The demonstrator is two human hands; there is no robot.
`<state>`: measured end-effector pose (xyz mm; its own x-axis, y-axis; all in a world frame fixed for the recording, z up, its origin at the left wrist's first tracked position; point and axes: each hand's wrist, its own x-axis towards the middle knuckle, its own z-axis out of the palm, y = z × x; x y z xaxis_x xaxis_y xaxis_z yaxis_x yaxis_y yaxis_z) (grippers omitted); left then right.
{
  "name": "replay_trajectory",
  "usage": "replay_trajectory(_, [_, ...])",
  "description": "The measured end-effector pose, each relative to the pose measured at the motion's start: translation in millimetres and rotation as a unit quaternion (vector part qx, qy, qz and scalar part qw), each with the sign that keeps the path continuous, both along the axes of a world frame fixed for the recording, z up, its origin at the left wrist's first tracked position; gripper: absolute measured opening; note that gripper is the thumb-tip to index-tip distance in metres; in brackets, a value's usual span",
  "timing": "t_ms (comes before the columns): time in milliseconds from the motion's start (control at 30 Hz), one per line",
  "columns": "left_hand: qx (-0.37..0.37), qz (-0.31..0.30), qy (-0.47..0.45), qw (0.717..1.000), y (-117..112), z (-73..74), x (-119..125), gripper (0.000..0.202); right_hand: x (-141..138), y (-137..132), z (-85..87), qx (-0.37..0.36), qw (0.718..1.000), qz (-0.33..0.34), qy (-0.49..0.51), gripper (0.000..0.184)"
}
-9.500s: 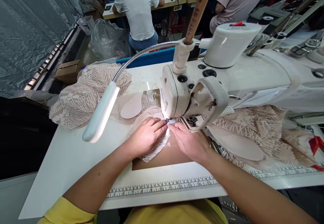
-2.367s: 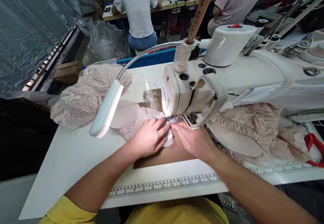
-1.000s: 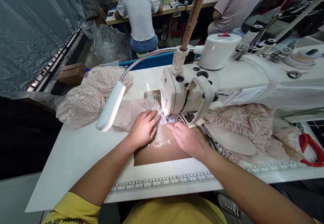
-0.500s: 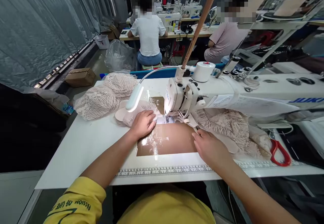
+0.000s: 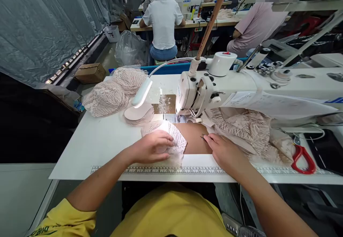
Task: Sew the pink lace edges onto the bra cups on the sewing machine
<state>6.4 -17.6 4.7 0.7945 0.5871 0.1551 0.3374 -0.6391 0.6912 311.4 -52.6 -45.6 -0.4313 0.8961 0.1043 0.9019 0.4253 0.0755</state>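
A: The largest thing by you is the white table (image 5: 80, 144), spreading beneath both your hands.

B: After it, the sewing machine (image 5: 233, 87): its head stands just beyond your hands, and its long body runs off to the right, beyond your right hand (image 5: 223, 149).

A: Next is the bundled lace (image 5: 107, 97), in two rounded bunches beyond your left hand (image 5: 154, 146) and off to its left.

B: The loose lace heap (image 5: 249, 131) lies beyond your right hand and to its right, partly beneath the machine.

A: Between your hands you have the brown sheet (image 5: 195, 133), flat on the table.

B: And the lace piece (image 5: 178, 138)?

A: Under your left hand, overlapping that sheet, with a patterned edge showing past your fingers. That hand is loosely spread, thumb apart; whether the fingertips press down, I cannot tell.

B: To the right of your right hand sit the red-handled scissors (image 5: 295, 156).

A: Smallest is the dark pointed tool (image 5: 202, 137), pinched in your right fingertips, its tip towards your left hand.
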Motion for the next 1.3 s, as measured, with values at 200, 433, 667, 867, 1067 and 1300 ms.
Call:
replay_trajectory(200, [-0.024,0.212,0.019,0.977,43,-7.0,-10,0.053,1,5,-4.5,0.015,1.0,-0.017,0.019,0.043])
replay_trajectory(433, [-0.214,0.224,0.007,0.951,66,-26.7,-9,0.051,-6,-7,18.2,0.023,0.988,0.036,0.146,0.041])
replay_trajectory(667, [-0.342,0.194,-0.097,0.914,54,-23.2,-1,0.028,-42,17,32.1,-0.144,0.947,0.05,0.282,0.042])
replay_trajectory(867, [-0.416,0.143,-0.15,0.885,47,-25.0,2,0.033,-68,47,33.3,-0.16,0.919,0.065,0.355,0.038])
replay_trajectory(1067, [-0.422,0.103,-0.163,0.886,46,-33.1,4,0.032,-76,55,33.4,-0.19,0.904,0.108,0.366,0.032])
replay_trajectory(1300, [-0.441,0.095,-0.129,0.883,46,-31.0,7,0.033,-80,52,28.7,-0.241,0.884,0.098,0.388,0.027])
